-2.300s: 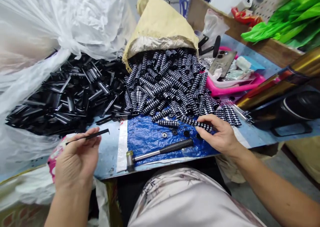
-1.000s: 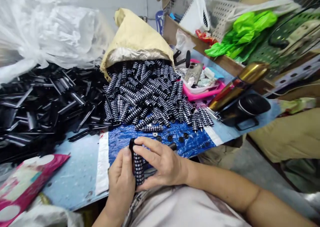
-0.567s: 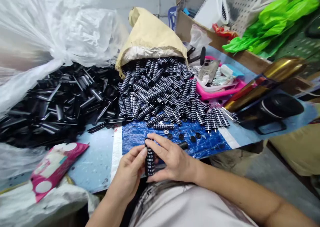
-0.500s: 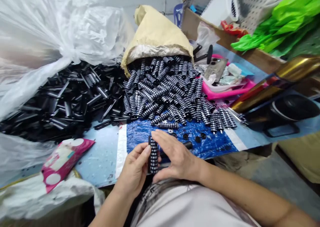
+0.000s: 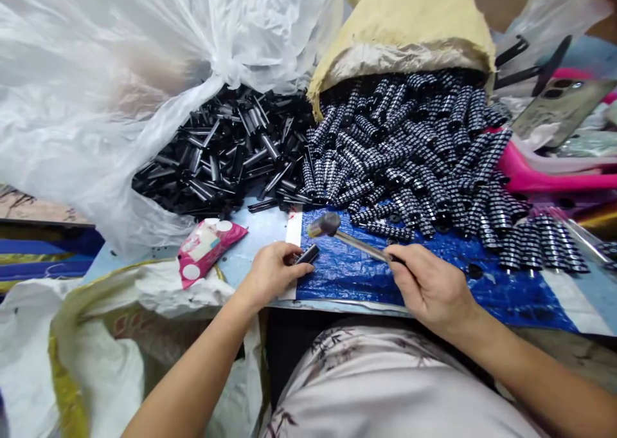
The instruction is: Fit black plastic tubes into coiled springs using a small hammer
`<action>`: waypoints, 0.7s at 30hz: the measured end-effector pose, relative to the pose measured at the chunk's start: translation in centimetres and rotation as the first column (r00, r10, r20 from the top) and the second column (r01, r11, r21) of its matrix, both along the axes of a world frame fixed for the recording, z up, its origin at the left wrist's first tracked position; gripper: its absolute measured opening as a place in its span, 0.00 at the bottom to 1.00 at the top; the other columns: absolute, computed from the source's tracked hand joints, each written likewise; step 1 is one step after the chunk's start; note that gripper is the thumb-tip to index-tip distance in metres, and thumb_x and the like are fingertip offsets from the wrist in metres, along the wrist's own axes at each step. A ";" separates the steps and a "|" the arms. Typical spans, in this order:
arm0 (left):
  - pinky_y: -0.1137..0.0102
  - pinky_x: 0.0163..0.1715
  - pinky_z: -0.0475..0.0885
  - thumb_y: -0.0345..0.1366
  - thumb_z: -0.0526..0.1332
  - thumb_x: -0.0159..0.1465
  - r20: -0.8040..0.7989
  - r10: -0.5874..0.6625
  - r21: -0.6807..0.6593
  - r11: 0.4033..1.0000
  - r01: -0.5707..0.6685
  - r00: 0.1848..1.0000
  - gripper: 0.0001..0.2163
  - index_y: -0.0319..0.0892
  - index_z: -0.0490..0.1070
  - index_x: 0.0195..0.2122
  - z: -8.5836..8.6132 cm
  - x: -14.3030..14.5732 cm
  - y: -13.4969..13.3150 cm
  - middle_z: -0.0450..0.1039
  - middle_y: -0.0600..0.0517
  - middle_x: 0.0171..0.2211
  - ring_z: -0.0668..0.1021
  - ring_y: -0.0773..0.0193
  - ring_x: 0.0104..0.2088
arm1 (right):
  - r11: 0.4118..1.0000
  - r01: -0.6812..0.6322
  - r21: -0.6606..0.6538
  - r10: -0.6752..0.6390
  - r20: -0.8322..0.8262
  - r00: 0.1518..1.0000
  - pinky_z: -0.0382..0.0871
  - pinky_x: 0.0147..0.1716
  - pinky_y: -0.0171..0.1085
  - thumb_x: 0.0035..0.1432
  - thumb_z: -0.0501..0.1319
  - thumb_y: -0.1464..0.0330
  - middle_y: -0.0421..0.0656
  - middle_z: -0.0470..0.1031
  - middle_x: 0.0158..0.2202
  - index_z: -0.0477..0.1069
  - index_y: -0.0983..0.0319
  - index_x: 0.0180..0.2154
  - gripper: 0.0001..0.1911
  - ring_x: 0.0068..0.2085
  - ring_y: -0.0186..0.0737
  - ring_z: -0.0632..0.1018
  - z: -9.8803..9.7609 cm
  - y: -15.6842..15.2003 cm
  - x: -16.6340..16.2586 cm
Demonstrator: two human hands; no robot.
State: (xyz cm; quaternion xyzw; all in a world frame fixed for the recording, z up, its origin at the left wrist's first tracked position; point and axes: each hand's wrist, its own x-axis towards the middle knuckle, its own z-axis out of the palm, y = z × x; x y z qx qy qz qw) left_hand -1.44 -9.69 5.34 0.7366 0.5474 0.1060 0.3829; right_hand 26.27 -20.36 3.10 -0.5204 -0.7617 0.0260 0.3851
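Observation:
My left hand (image 5: 272, 273) is closed round a short black studded cylinder (image 5: 307, 255) and holds it upright on the blue tarp (image 5: 347, 277) at the table's near edge. My right hand (image 5: 429, 287) grips the handle of a small hammer (image 5: 351, 240). The hammer's grey head (image 5: 326, 224) hangs just above and to the right of the cylinder. A heap of black cylinders with white studs (image 5: 414, 148) spills from a tan paper sack (image 5: 409, 26) behind both hands.
A pile of plain black clips and tubes (image 5: 226, 155) lies at the left under a big clear plastic bag (image 5: 144, 58). A pink packet (image 5: 205, 246) lies near my left hand. A pink tray (image 5: 544, 174) and a phone (image 5: 559, 107) sit at the right. Small black washers (image 5: 475, 271) dot the tarp.
Both hands held the cylinder together before. Now my left hand alone stands it on the tarp and my right hand has taken up the hammer. The view has swung left and down.

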 end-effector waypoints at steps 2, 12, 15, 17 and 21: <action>0.71 0.26 0.63 0.47 0.69 0.54 0.029 -0.009 -0.068 0.998 0.011 1.000 0.14 0.42 0.79 0.35 -0.2 0.1 0.2 0.72 0.55 0.24 0.71 0.65 0.25 | 1.000 -0.018 -0.003 0.018 0.027 0.999 0.73 0.39 0.38 0.69 0.55 0.74 0.48 0.75 0.38 0.68 0.67 0.53 0.12 0.37 0.41 0.78 0.2 0.5 -0.4; 0.73 0.23 0.57 0.45 0.73 0.45 0.097 -0.054 -0.231 0.970 0.075 0.994 0.16 0.41 0.70 0.25 -0.2 0.4 2.6 0.64 0.58 0.21 0.65 0.68 0.23 | 0.975 -0.214 0.057 0.214 0.008 0.977 0.75 0.40 0.38 0.69 0.54 0.73 0.48 0.78 0.40 0.64 0.66 0.58 0.16 0.39 0.41 0.79 0.8 0.4 -2.2; 0.72 0.23 0.56 0.46 0.72 0.45 0.041 -0.096 -0.238 0.966 0.103 0.995 0.17 0.42 0.68 0.25 -0.2 1.2 2.9 0.62 0.59 0.19 0.63 0.68 0.23 | 0.966 -0.259 -0.003 0.257 0.140 0.956 0.74 0.33 0.38 0.70 0.55 0.71 0.47 0.77 0.35 0.68 0.66 0.54 0.13 0.34 0.41 0.78 0.3 0.0 -2.8; 0.72 0.23 0.56 0.44 0.71 0.47 -0.016 -0.125 -0.200 0.972 0.119 0.992 0.15 0.42 0.66 0.25 -0.1 1.7 2.8 0.61 0.60 0.19 0.63 0.68 0.23 | 0.969 -0.238 -0.066 0.246 0.224 0.943 0.72 0.29 0.38 0.70 0.56 0.70 0.45 0.76 0.32 0.71 0.66 0.51 0.12 0.31 0.40 0.77 -0.1 -0.2 -3.0; 0.72 0.23 0.54 0.37 0.68 0.50 -0.080 -0.149 -0.112 0.984 0.139 0.986 0.12 0.43 0.64 0.24 2.4 0.1 2.1 0.61 0.59 0.20 0.63 0.68 0.24 | 0.967 -0.250 -0.055 0.256 0.169 0.952 0.73 0.33 0.37 0.69 0.57 0.71 0.47 0.78 0.36 0.71 0.67 0.52 0.13 0.34 0.39 0.78 -0.3 -0.4 -1.7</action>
